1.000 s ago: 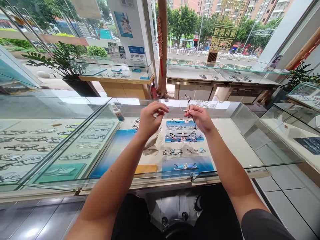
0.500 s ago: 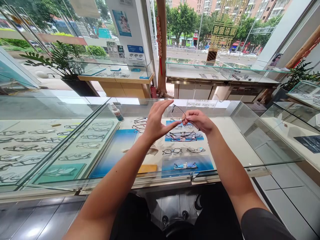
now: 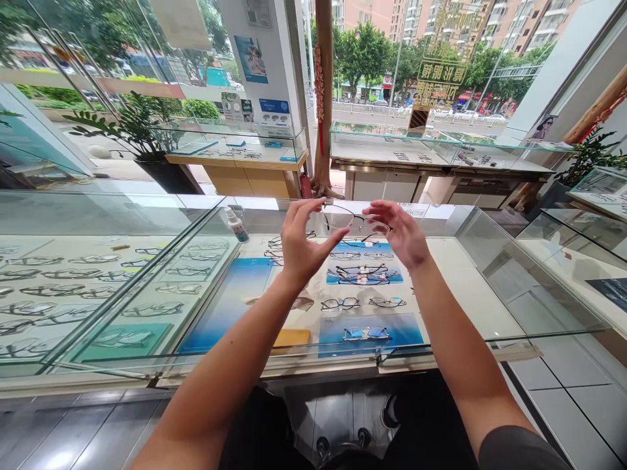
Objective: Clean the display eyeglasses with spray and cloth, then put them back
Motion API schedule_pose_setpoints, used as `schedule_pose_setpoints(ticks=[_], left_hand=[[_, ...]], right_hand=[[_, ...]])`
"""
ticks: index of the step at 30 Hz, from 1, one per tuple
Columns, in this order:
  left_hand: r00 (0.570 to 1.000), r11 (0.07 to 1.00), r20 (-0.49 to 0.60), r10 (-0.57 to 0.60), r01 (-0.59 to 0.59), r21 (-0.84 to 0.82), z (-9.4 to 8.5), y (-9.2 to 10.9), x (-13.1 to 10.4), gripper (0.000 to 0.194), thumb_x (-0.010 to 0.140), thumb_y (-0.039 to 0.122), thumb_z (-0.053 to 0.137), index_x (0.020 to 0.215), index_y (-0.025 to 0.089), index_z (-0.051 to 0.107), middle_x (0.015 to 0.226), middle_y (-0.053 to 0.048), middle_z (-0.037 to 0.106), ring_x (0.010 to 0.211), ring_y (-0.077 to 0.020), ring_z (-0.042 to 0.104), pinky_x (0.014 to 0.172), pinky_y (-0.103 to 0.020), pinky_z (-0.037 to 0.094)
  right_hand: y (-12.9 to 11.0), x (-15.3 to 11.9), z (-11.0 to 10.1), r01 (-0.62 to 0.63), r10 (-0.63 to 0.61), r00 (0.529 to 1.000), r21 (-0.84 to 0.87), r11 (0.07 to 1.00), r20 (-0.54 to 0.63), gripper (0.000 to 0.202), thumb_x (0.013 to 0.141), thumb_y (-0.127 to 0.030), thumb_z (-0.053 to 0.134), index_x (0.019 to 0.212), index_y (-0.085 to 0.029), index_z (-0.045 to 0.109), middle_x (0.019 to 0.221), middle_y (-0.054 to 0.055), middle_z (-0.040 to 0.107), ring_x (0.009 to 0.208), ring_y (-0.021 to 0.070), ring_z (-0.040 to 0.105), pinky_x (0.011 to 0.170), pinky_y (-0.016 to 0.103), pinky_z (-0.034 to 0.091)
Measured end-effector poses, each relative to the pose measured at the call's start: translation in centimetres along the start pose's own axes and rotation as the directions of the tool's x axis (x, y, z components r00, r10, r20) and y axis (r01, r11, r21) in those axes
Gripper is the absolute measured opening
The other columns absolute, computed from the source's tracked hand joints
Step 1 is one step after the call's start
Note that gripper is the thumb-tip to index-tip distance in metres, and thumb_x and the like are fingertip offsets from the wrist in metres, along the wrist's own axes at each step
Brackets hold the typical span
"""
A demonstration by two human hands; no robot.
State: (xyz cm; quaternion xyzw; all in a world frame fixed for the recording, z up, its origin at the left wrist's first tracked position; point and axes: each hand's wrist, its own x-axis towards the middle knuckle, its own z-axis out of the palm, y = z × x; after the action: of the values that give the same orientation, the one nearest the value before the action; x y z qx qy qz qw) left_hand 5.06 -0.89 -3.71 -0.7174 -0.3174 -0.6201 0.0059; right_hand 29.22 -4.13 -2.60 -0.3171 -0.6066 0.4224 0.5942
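Note:
A thin dark-rimmed pair of eyeglasses (image 3: pixel 359 217) is held up above the glass counter, its front spread between my two hands. My left hand (image 3: pixel 304 238) has its fingertips at the upper left rim and its thumb near the lower edge of that lens. At the other end, my right hand (image 3: pixel 399 232) holds the right side with bent fingers, which partly hide that lens. Below them, inside the case, lie several folded glasses (image 3: pixel 363 274) on a blue card. Two more pairs, one of them dark-framed glasses (image 3: pixel 339 303), lie closer to me.
A white spray bottle (image 3: pixel 237 225) stands at the back left of the glass display case (image 3: pixel 460 274). Blue-lensed glasses (image 3: pixel 366 333) and a yellow cloth (image 3: pixel 292 338) lie near the front edge. More rows of glasses (image 3: pixel 93 274) fill the left case. A wooden post (image 3: pixel 323 98) rises behind.
The eyeglasses have turned from a tilted hold in my right hand to a wide, level one between both hands. My right hand has rotated and its fingers have risen; my left fingertips now meet the rim.

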Motion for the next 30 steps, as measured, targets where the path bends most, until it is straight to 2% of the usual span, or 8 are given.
schedule_pose_setpoints(ticks=[1, 3, 5, 8, 14, 20, 30], left_hand=[[0.997, 1.0, -0.065, -0.028, 0.029, 0.007, 0.0, 0.0, 0.0, 0.061, 0.09, 0.066, 0.086, 0.133, 0.025, 0.071, 0.122, -0.011, 0.075, 0.111, -0.0288, 0.071, 0.095, -0.046, 0.06], [0.984, 0.997, -0.159, -0.078, 0.08, 0.007, 0.0, 0.0, 0.0, 0.057, 0.092, 0.063, 0.086, 0.13, 0.024, 0.07, 0.119, -0.01, 0.074, 0.108, -0.0277, 0.07, 0.09, -0.044, 0.059], [0.974, 0.993, -0.197, -0.115, 0.12, 0.011, -0.1, 0.0, 0.0, 0.055, 0.092, 0.062, 0.086, 0.129, 0.025, 0.07, 0.117, -0.01, 0.073, 0.105, -0.0267, 0.07, 0.088, -0.044, 0.058], [0.969, 0.989, -0.205, -0.135, 0.144, 0.031, -0.1, 0.2, -0.1, 0.055, 0.092, 0.064, 0.085, 0.128, 0.025, 0.07, 0.116, -0.009, 0.072, 0.104, -0.0264, 0.07, 0.086, -0.043, 0.057], [0.971, 0.99, -0.204, -0.127, 0.137, 0.037, 0.5, -0.2, -0.7, 0.057, 0.092, 0.063, 0.085, 0.131, 0.024, 0.069, 0.119, -0.01, 0.073, 0.105, -0.0264, 0.071, 0.085, -0.042, 0.059], [0.962, 0.978, -0.175, -0.21, 0.207, -0.035, 1.5, -1.8, -1.5, 0.069, 0.091, 0.066, 0.085, 0.142, 0.025, 0.063, 0.129, -0.013, 0.074, 0.114, -0.0278, 0.074, 0.092, -0.043, 0.062], [0.966, 0.965, -0.089, -0.241, 0.23, -0.123, 2.0, -2.6, -1.8, 0.057, 0.095, 0.061, 0.084, 0.134, 0.024, 0.067, 0.126, -0.013, 0.077, 0.116, -0.0263, 0.077, 0.091, -0.041, 0.063]], right_hand=[[0.2, 0.0, 0.3, 0.065, -0.07, 0.993, -0.054, 0.996, -0.094, 0.048, 0.101, -0.069, 0.061, 0.131, -0.033, 0.073, 0.137, 0.007, 0.078, 0.124, 0.0259, 0.07, 0.104, 0.044, 0.057], [0.7, -0.2, 1.0, 0.153, -0.213, 0.948, -0.246, 0.957, -0.237, 0.051, 0.095, -0.065, 0.072, 0.136, -0.034, 0.069, 0.143, 0.008, 0.075, 0.129, 0.0278, 0.068, 0.109, 0.047, 0.055], [1.3, -0.5, 2.0, 0.186, -0.318, 0.909, -0.42, 0.888, -0.269, 0.055, 0.091, -0.061, 0.08, 0.137, -0.033, 0.068, 0.141, 0.009, 0.074, 0.126, 0.0295, 0.068, 0.11, 0.05, 0.053], [1.9, -1.0, 3.2, 0.217, -0.41, 0.874, -0.547, 0.809, -0.26, 0.048, 0.093, -0.058, 0.081, 0.134, -0.034, 0.07, 0.131, 0.008, 0.076, 0.118, 0.03, 0.069, 0.107, 0.052, 0.053], [2.3, -1.4, 3.8, 0.208, -0.438, 0.85, -0.577, 0.789, -0.293, 0.041, 0.098, -0.054, 0.079, 0.132, -0.034, 0.07, 0.125, 0.007, 0.077, 0.113, 0.0293, 0.07, 0.102, 0.051, 0.054], [3.0, -1.1, 3.6, 0.19, -0.436, 0.848, -0.595, 0.781, -0.301, 0.043, 0.097, -0.055, 0.08, 0.133, -0.034, 0.07, 0.126, 0.007, 0.077, 0.115, 0.0306, 0.069, 0.102, 0.053, 0.054], [2.9, -1.0, 3.1, 0.205, -0.491, 0.813, -0.635, 0.745, -0.313, 0.043, 0.099, -0.053, 0.078, 0.139, -0.038, 0.071, 0.132, 0.008, 0.07, 0.114, 0.0297, 0.067, 0.099, 0.051, 0.057]])
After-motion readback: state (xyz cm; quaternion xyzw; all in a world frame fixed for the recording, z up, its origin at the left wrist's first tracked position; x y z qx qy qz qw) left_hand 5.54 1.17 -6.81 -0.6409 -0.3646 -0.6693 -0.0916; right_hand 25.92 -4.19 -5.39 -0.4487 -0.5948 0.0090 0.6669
